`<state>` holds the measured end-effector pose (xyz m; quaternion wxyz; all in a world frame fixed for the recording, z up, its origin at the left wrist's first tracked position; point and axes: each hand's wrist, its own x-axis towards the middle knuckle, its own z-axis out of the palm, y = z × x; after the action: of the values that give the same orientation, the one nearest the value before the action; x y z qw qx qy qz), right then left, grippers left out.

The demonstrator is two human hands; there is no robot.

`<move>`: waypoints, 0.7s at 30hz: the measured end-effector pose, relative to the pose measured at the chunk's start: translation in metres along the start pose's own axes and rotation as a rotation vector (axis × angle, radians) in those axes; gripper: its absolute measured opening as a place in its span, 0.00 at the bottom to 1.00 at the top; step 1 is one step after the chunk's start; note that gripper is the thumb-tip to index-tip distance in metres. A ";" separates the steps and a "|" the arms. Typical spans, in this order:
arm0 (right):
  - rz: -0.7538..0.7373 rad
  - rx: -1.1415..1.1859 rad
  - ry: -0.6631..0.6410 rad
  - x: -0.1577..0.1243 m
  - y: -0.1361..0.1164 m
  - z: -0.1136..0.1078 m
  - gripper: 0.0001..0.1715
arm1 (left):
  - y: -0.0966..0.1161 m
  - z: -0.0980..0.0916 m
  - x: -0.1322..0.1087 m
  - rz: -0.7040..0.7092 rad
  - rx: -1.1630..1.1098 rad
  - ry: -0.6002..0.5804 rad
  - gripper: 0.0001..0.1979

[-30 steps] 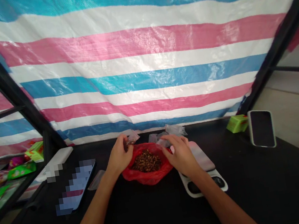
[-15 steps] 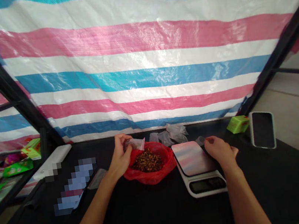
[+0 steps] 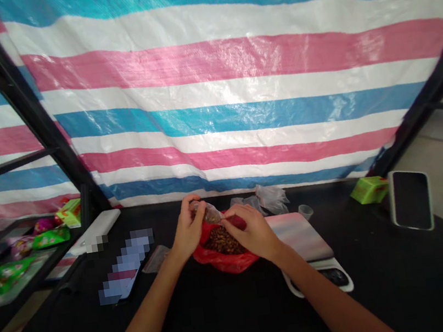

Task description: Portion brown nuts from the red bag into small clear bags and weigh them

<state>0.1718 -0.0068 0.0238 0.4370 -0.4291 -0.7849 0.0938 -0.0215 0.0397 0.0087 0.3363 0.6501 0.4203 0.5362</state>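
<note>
My left hand (image 3: 189, 223) is closed on a small clear plastic bag (image 3: 211, 213) with some brown contents. The fingers of my right hand (image 3: 252, 231) pinch the right end of that bag. Both hands are over a red plastic bag (image 3: 230, 264), which is spread like a bowl and holds small brown seed-like pieces (image 3: 223, 240). Right of it lies a white kitchen scale (image 3: 301, 237) with a shiny plate, partly covered by my right forearm. A small clear cup (image 3: 305, 211) stands beside the scale's far right corner.
Several crumpled clear bags (image 3: 272, 198) lie behind the scale. A flat clear bag (image 3: 156, 258) and a phone (image 3: 131, 268) are on the left. At the right stand a green box (image 3: 369, 189) and a white-edged device (image 3: 410, 200). Striped sheeting (image 3: 238, 108) rises behind the black table (image 3: 228, 320).
My right hand has moved left from beside the clear cup to the small bag in my left hand, and now pinches its end. The view has shifted slightly left.
</note>
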 end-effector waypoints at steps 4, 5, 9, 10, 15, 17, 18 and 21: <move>0.085 0.050 0.092 -0.012 -0.001 0.006 0.05 | 0.004 0.000 -0.006 0.213 0.243 0.205 0.12; 0.110 0.076 0.110 -0.014 -0.002 0.007 0.05 | 0.007 0.001 -0.009 0.292 0.326 0.222 0.10; 0.220 0.156 0.181 -0.017 -0.004 0.009 0.07 | 0.024 0.006 -0.020 0.478 0.530 0.052 0.05; 0.246 0.173 0.204 -0.017 -0.004 0.009 0.07 | 0.027 0.006 -0.022 0.493 0.577 0.134 0.05; 0.363 0.326 0.314 -0.012 -0.005 0.003 0.10 | 0.028 0.008 -0.026 0.551 0.651 0.229 0.03; 0.400 0.367 0.317 -0.009 -0.004 0.000 0.10 | 0.027 0.012 -0.028 0.554 0.687 0.070 0.05; 0.413 0.378 0.311 -0.008 -0.003 -0.001 0.11 | 0.027 0.014 -0.029 0.537 0.715 0.021 0.05; 0.426 0.409 0.284 -0.007 -0.001 -0.003 0.11 | 0.029 0.023 -0.032 0.464 0.777 0.013 0.09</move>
<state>0.1755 -0.0133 0.0214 0.5897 -0.4959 -0.5736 0.2779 0.0040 -0.0014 0.0167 -0.0644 0.8016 0.4359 0.4040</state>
